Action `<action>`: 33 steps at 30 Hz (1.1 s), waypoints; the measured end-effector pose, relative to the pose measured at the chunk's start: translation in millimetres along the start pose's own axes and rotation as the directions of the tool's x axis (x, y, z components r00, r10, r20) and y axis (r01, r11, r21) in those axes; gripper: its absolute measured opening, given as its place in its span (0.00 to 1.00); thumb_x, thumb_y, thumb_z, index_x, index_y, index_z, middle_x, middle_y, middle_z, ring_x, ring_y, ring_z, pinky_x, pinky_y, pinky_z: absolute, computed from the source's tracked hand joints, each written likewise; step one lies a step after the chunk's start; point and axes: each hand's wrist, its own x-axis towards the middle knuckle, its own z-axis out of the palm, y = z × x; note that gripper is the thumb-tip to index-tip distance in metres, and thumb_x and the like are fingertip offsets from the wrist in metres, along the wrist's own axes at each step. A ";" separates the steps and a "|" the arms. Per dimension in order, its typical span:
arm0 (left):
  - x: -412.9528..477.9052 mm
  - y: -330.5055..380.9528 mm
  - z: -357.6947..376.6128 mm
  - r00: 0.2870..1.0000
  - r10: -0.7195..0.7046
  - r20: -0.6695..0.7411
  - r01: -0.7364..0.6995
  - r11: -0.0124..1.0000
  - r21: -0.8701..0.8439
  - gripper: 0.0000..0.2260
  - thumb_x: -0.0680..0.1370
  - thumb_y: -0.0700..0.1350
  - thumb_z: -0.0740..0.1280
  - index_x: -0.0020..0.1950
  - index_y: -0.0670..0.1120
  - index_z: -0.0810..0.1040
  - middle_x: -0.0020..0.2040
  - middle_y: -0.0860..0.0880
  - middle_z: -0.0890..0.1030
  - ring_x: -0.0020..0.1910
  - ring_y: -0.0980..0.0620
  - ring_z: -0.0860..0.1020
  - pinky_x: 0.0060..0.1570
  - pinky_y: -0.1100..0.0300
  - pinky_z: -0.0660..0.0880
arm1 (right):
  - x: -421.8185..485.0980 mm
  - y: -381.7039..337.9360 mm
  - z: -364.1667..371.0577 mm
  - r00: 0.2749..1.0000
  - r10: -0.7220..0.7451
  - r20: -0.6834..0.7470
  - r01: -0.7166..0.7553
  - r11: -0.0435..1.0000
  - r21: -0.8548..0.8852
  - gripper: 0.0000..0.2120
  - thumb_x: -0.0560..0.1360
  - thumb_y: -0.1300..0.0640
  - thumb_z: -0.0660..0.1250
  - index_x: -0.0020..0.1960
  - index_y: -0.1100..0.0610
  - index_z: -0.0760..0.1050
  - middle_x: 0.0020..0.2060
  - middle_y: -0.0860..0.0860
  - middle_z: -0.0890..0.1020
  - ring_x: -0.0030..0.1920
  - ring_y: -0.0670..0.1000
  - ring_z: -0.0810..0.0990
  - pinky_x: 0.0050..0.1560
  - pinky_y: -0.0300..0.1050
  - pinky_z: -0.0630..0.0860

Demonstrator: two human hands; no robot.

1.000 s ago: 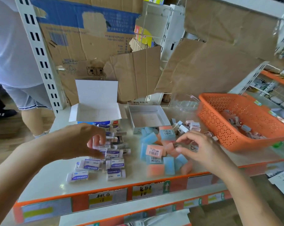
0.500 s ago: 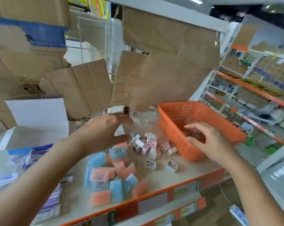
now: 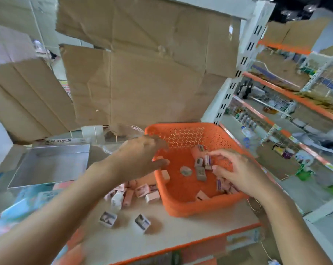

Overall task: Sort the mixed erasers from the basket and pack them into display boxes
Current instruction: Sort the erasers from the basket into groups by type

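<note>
Nearest, two forearms reaching in from the bottom edge over a pale shelf (image 3: 200,230) with an orange front strip. Just past the strip, two small boxed erasers (image 3: 107,219) lying loose on the shelf, a little apart from each other. Far left, blurred pale-blue erasers (image 3: 28,199), too smeared to make out further. Deeper in, a heap of pink erasers (image 3: 135,194) bunched against the left wall of the orange basket (image 3: 190,209), partly under the left forearm.

The basket itself on the right half of the shelf, perforated, with mixed erasers (image 3: 200,172) scattered over its floor and gathered toward its right side. Right grip (image 3: 236,173) down inside the basket on that side, fingers curled, fingertips at a small cluster of the mixed erasers. Cannot tell whether clenched on one of them or only touching. Left grip (image 3: 140,159) above the basket's left rim, released, fingers loosely spread with the thumb lower, nothing in it.

Left of the basket and a little further back, an open grey display box (image 3: 50,165), a flap with printed lettering along its far edge. Behind the left grip, a clear plastic tub (image 3: 123,132). Beyond that, torn brown cardboard sheets (image 3: 142,83) as a backdrop, beside a white slotted upright (image 3: 244,60). Off to the right, blurred rows of store shelving (image 3: 295,96) with orange edges.
</note>
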 end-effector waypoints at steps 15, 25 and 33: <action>74.7 42.0 50.9 0.959 -0.151 0.242 0.154 0.988 0.009 0.20 0.77 0.56 0.62 0.67 0.51 0.69 0.64 0.53 0.73 0.62 0.52 0.72 0.60 0.55 0.69 | 49.1 55.9 -9.9 0.808 -0.174 0.563 0.259 0.963 -0.074 0.24 0.72 0.69 0.60 0.59 0.45 0.76 0.59 0.45 0.77 0.59 0.45 0.75 0.60 0.46 0.72; 76.9 38.2 58.6 0.917 -0.214 0.337 0.226 0.974 0.003 0.18 0.77 0.58 0.61 0.63 0.51 0.72 0.60 0.53 0.76 0.58 0.53 0.74 0.59 0.54 0.71 | 56.1 56.0 -1.2 0.696 -0.159 0.700 0.482 0.826 -0.292 0.21 0.72 0.67 0.62 0.62 0.50 0.75 0.59 0.50 0.78 0.59 0.53 0.74 0.57 0.47 0.72; 76.3 39.2 57.2 0.909 -0.236 0.345 0.247 0.969 0.011 0.18 0.77 0.56 0.62 0.63 0.50 0.72 0.60 0.53 0.76 0.57 0.53 0.74 0.58 0.52 0.72 | 60.3 53.8 0.8 0.661 -0.123 0.740 0.465 0.842 -0.275 0.16 0.70 0.51 0.71 0.57 0.52 0.76 0.52 0.49 0.77 0.52 0.51 0.75 0.52 0.46 0.73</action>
